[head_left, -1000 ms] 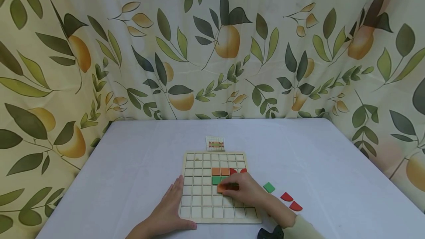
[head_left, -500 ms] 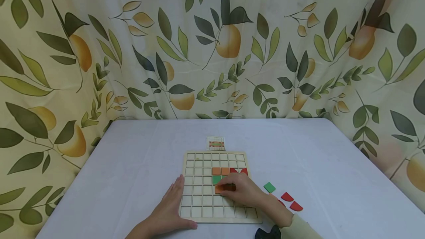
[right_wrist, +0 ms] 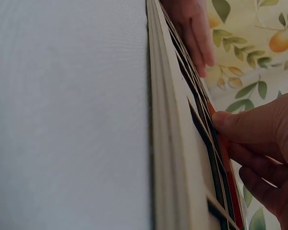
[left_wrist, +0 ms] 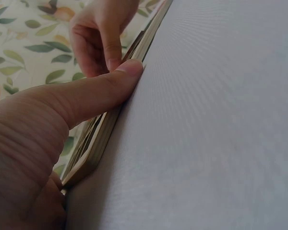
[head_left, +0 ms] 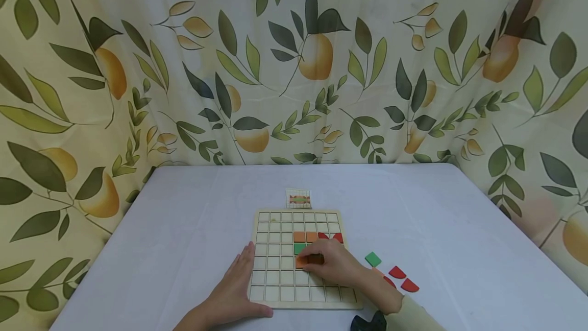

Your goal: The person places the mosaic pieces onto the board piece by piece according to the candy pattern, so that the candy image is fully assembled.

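A wooden grid board lies on the white table. My left hand rests at its near left corner, fingers straight along the left side and thumb against the front edge. My right hand pinches an orange square tile at a cell just below a green tile. Two orange tiles and red pieces fill cells in the row above the green one. In the right wrist view the thumb presses at the orange tile's edge. My right hand hides several cells beneath it.
Right of the board lie a loose green tile, red quarter-round pieces and an orange piece partly behind the wrist. A small pattern card lies beyond the board. A black object sits by the right sleeve; a patterned curtain hangs behind.
My right hand has slid slightly left with the orange tile, which now lines up under the green tile. Loose orange and red pieces show beside the right wrist. The left hand stays put.
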Motion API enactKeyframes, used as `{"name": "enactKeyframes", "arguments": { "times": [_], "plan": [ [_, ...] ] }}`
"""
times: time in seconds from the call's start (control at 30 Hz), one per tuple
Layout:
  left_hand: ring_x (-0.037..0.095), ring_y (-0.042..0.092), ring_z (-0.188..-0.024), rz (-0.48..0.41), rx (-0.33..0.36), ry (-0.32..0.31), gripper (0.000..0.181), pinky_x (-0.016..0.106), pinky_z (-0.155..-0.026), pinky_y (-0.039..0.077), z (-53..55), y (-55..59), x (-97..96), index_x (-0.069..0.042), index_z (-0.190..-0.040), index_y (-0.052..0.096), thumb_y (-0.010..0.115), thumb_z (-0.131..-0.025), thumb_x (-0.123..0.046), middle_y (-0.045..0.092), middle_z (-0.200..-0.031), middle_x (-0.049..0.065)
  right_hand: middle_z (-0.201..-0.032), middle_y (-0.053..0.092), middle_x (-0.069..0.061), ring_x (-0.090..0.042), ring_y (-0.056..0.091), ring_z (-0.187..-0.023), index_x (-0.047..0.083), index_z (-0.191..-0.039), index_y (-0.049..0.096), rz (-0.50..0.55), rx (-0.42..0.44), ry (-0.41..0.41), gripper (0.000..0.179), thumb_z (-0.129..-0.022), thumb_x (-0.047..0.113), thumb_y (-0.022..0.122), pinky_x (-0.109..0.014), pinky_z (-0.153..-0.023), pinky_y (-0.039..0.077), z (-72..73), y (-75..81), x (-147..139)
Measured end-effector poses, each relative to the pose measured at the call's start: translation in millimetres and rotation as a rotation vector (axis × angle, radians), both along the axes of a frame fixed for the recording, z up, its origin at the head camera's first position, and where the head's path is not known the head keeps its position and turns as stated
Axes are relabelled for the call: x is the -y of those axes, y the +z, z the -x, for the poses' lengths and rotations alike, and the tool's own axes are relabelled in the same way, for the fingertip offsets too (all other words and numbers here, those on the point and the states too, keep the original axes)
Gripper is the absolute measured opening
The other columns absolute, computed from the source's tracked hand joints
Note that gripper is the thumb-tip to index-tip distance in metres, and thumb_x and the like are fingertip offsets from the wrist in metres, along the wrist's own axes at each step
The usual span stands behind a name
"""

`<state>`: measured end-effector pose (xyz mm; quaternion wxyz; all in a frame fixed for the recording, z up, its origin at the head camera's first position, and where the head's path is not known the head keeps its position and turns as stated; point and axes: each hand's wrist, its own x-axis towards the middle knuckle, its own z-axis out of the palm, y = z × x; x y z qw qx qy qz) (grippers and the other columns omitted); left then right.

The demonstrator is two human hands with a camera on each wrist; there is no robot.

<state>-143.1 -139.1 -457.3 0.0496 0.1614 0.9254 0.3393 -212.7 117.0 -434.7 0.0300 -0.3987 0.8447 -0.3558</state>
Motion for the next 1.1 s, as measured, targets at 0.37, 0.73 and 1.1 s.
{"name": "enactKeyframes", "arguments": {
  "times": [0.37, 0.73, 1.1],
  "plan": [
    [0.028, 0.005, -0.138, -0.004, 0.005, 0.002, 0.137, 0.048, -0.108, 0.008, -0.5, 1.9, -0.3, 0.004, -0.145, 0.004, 0.074, -0.052, -0.069, 0.007, -0.151, 0.018, -0.094, 0.066, 0.008, -0.005, 0.056, -0.084, 0.01, -0.099, 0.071, 0.001, -0.017, 0.006, 0.019, -0.08, 0.012, 0.072, -0.021, -0.07, 0.049, 1.1, -1.6, 0.2],
    [0.027, 0.006, -0.138, -0.004, 0.007, 0.004, 0.136, 0.048, -0.109, 0.008, -1.2, 2.7, -0.5, 0.003, -0.145, 0.004, 0.075, -0.052, -0.067, 0.007, -0.151, 0.017, -0.094, 0.066, 0.009, -0.004, 0.056, -0.083, 0.01, -0.099, 0.071, 0.001, 0.025, -0.009, 0.02, -0.079, 0.012, 0.072, -0.021, -0.071, 0.05, -0.1, 0.3, 1.0],
    [0.027, 0.005, -0.138, -0.005, 0.011, 0.004, 0.136, 0.049, -0.108, 0.008, -0.8, 1.7, -0.8, 0.003, -0.145, 0.005, 0.075, -0.052, -0.067, 0.007, -0.151, 0.017, -0.096, 0.066, 0.007, -0.005, 0.058, -0.085, 0.01, -0.1, 0.071, 0.006, 0.0, -0.011, 0.022, -0.078, 0.013, 0.073, -0.022, -0.074, 0.05, -1.0, 1.2, -1.8]
  ]
}}
